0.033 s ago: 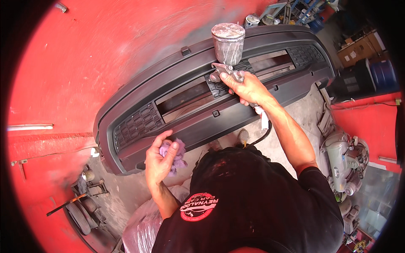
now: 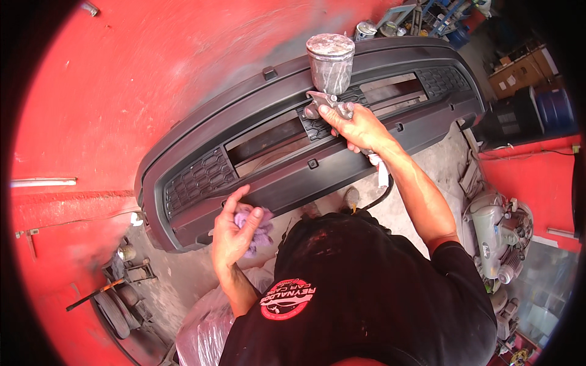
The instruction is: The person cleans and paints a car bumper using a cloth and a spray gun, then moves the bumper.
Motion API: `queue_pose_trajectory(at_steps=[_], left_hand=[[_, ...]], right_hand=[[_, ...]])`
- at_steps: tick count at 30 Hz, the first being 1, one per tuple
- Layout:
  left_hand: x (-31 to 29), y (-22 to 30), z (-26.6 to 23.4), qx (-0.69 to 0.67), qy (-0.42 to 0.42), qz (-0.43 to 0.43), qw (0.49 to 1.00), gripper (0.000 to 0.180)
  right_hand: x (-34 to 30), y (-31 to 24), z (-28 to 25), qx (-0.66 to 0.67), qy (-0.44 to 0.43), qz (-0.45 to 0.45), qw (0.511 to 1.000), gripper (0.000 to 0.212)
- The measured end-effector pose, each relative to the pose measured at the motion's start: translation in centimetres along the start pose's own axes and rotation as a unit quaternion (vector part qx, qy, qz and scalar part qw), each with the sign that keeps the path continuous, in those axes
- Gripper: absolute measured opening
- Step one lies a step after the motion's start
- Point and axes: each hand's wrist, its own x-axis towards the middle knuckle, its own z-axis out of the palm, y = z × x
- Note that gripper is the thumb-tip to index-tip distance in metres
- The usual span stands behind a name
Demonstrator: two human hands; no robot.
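My right hand (image 2: 361, 129) is wrapped round the handle of a spray gun (image 2: 329, 105), thumb along its body. A paint-streaked metal cup (image 2: 331, 64) stands upright on top of the gun, its inside hidden by a lid. White wrapping (image 2: 382, 174) shows below the grip, and a dark hose curves down from it. My left hand (image 2: 229, 235) holds a crumpled purple cloth (image 2: 257, 235) in its palm, fingers loosely curled. Beyond both hands stretches a dark grey car bumper (image 2: 293, 186) with honeycomb grille panels and long slots. My left fingertips overlap its lower edge; I cannot tell if they touch.
A red wall (image 2: 122, 110) rises behind the bumper. At the right stand an air compressor (image 2: 491, 235), a blue drum (image 2: 554, 110) and a cardboard box (image 2: 519, 76). Paint cans (image 2: 366, 29) sit at the back. Plastic-covered material (image 2: 210, 332) and a tyre (image 2: 113, 314) lie lower left.
My left hand and the purple cloth have shifted very slightly to the right. The spray gun and my right hand look the same.
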Motion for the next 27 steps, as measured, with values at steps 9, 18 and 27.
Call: queue_pose_trajectory(at_steps=[9, 18, 27], left_hand=[[0.2, -0.7, 1.1, 0.181, -0.083, -0.068, 0.978, 0.099], [0.7, -1.4, 0.9, 0.19, -0.092, -0.058, 0.976, 0.096], [0.7, -2.3, 1.0, 0.175, -0.085, -0.047, 0.98, 0.094]], right_hand=[[-1.5, 0.2, -1.5, 0.019, -0.013, 0.024, 0.999, 0.069], [-2.7, 1.9, -5.4, 0.03, 0.08, 0.059, 0.995, 0.067], [-4.1, 0.9, -10.9, -0.048, 0.122, 0.058, 0.99, 0.064]])
